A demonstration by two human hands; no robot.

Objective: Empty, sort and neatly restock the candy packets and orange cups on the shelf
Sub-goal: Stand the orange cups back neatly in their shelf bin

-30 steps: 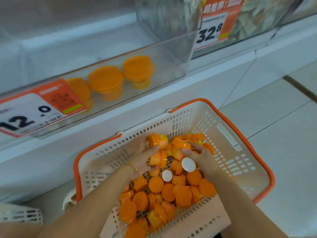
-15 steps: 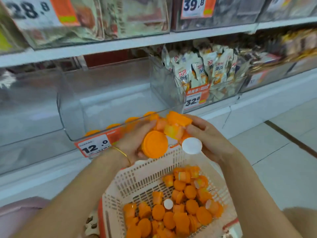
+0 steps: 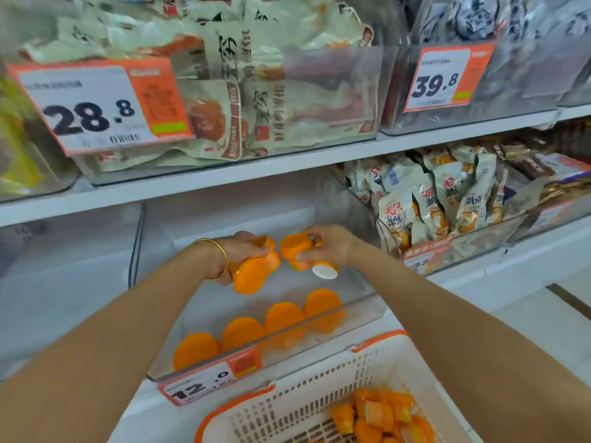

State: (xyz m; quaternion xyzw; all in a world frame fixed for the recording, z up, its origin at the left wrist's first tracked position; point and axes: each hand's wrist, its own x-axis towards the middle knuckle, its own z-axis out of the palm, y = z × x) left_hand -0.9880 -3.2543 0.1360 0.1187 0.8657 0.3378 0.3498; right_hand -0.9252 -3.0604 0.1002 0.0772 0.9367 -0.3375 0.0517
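Orange cups [image 3: 377, 417] lie in a heap in the white basket [image 3: 297, 407], closest of all. Just past it stands the clear bin [image 3: 361, 314] with its 12.0 price tag [image 3: 208, 378]. Four cups [image 3: 284, 318] stand lids up in a row along the bin's front wall. Both hands hang side by side over the bin floor behind that row. The left hand [image 3: 243, 251] is curled round a few cups [image 3: 252, 276], one lid tipped toward the camera. The right hand [image 3: 332, 246] pinches more cups [image 3: 295, 247], and a white-ended cup [image 3: 324, 270] pokes out below. The free spot is right under the fingers, so I think the cups must be turned lids up and set straight down. Both hands look equally near. Farther right, candy packets [image 3: 431, 193] fill the next bin.
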